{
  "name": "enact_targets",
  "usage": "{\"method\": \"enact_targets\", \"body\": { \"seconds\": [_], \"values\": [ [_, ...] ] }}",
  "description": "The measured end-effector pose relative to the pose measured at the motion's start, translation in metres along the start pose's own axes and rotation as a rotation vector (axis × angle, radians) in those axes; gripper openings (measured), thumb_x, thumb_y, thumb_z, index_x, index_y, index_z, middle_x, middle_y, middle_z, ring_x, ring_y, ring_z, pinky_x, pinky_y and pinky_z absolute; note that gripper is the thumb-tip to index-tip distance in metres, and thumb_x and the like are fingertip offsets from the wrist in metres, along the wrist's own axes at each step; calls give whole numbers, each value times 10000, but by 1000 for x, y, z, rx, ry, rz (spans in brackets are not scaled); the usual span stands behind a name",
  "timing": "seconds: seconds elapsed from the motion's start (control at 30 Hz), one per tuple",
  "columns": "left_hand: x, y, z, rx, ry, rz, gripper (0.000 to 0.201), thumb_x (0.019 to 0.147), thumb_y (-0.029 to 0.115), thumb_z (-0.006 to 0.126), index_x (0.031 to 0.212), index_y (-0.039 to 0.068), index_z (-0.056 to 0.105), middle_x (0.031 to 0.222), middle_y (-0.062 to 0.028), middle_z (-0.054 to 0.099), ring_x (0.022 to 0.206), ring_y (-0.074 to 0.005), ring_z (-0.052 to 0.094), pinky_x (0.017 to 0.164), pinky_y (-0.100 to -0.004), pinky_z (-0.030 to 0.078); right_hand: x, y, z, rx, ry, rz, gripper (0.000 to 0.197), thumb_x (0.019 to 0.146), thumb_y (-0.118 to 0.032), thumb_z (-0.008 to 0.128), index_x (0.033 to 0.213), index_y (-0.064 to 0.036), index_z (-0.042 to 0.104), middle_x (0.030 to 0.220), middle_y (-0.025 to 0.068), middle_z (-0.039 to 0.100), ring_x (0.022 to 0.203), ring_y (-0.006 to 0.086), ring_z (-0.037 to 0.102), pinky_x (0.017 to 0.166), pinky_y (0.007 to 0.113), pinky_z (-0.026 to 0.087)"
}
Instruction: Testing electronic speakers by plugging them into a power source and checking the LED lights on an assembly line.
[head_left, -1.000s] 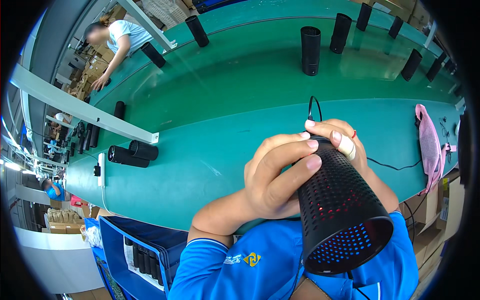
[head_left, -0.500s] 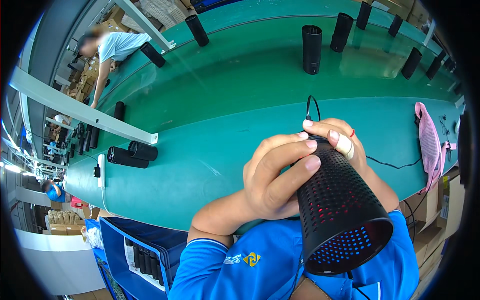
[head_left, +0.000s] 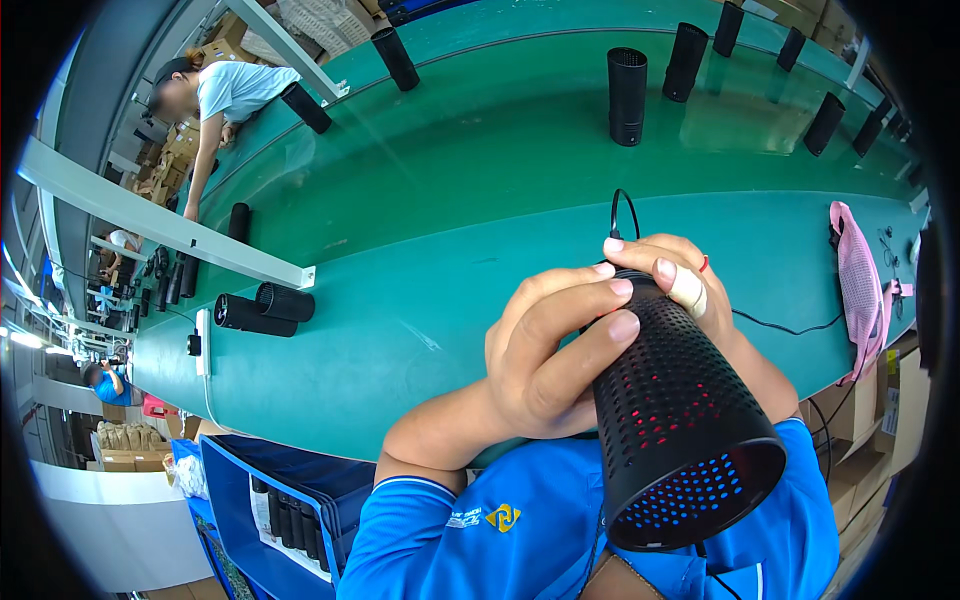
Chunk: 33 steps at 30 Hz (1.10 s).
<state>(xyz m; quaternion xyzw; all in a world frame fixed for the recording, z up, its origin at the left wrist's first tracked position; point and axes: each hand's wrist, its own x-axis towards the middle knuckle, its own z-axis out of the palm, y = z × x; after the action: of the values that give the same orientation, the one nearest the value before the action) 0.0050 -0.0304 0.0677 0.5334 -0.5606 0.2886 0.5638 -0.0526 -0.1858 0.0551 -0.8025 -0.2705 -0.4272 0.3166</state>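
1. At a green workbench (head_left: 380, 325), a worker holds a perforated black tube (head_left: 690, 400) above the near edge, in front of a blue shirt (head_left: 520, 550), its wide open mouth tilted toward the lower right; red light shows through the holes.
2. Curled partway closed, the left hand (head_left: 550, 345) grips the tube's side near its far end.
3. Bent over that same end is the right hand (head_left: 690, 280), gripping it with bandaged thumb and fingers; a black cable (head_left: 626, 200) arches up beside a fingertip, though whether it is pinched cannot be told.
4. The step looks like handling or checking the lit tube at its cabled end; a next move would seem to call for a steady left grip and careful right fingertips, without tugging the cable.
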Motion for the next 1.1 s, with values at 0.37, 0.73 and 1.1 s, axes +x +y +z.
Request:
{"method": "enact_targets", "body": {
  "seconds": [0.37, 0.73, 1.1],
  "values": [
    [-2, 0, 1, 9, 13, 0, 384, 717, 107, 712, 1067, 75, 558, 1064, -136, 581, 887, -296, 594, 702, -346, 528, -1, 3, -2, 30, -26, -3, 585, 709, -47, 696, 1238, -74, 450, 1187, 143, 572, 915, 265, 575, 753, 340, 503],
    [-3, -1, 2, 21, 15, 2, 403, 703, 94, 720, 1069, 75, 553, 1064, -135, 580, 891, -301, 593, 712, -356, 526, -2, 5, 3, 5, 0, -20, 592, 713, -48, 693, 1246, -67, 437, 1189, 142, 571, 923, 271, 574, 768, 348, 503],
    [-4, -1, 0, 8, 14, -11, 417, 699, 89, 722, 1079, 75, 550, 1059, -138, 577, 888, -299, 593, 720, -359, 528, -2, 2, 6, 11, 21, 10, 571, 706, -47, 695, 1226, -67, 460, 1187, 139, 572, 919, 269, 575, 758, 343, 507]
  ]
}}
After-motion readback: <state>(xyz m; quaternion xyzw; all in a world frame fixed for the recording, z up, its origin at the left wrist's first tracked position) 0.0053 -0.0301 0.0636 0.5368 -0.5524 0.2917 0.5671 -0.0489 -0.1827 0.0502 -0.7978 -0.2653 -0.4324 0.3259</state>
